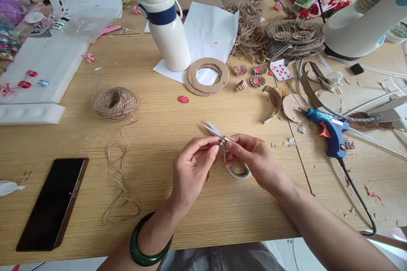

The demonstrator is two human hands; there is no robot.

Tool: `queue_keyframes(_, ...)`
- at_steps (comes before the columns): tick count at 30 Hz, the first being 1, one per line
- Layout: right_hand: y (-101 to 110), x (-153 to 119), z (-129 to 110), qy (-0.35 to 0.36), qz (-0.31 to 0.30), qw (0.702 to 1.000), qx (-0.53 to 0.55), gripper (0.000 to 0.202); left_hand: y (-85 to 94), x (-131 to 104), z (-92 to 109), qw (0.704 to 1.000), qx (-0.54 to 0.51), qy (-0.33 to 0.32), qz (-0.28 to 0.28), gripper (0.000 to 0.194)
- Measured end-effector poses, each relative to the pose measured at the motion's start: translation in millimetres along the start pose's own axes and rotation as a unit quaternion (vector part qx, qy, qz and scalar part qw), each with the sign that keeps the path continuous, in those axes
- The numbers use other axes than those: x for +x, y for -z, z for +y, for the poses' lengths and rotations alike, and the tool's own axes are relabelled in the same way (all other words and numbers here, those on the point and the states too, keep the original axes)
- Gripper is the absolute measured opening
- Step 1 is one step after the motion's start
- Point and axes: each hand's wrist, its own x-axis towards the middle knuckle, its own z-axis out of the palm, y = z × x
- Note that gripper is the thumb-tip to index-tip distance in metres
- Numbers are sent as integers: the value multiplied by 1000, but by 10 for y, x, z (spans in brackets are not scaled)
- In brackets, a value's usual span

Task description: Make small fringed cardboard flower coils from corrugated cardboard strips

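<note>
A small strip of corrugated cardboard is pinched between the fingertips of my left hand and my right hand. Both hands are closed on it, just above the table. Scissors show beneath the fingers, blades toward the far left and a grey-white handle below my right hand. I cannot tell whether they rest on the table or hang from my right fingers. Red paper discs lie beyond the hands. Farther off are several pleated cardboard rosettes with red centres and a short ridged roll.
Left are a twine ball with a loose tail and a phone. A white bottle stands behind cardboard rings. A blue glue gun with its cord lies right, near cardboard scraps and a playing card.
</note>
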Motion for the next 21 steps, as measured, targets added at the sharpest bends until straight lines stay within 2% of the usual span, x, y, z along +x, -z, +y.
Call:
queue_keyframes(3, 4, 5, 18, 11, 11, 1000, -6, 38, 19, 7, 33, 985, 114, -126, 37, 13)
queue_keyframes(5, 1, 1, 29, 25, 16, 999, -15, 35, 20, 6, 49, 974, 159, -153, 46, 13)
queue_keyframes(9, -10, -16, 44, 53, 30, 997, -38, 32, -3, -9, 52, 978, 162, -126, 27, 14)
queue_keyframes(14, -10, -22, 45, 69, 13, 997, -41, 29, -15, -13, 33, 980, 143, -137, 17, 17)
queue_keyframes(21, -24, -22, 40, 81, 3, 996, -46, 27, -1, -15, 5, 995, 79, -60, 14, 13)
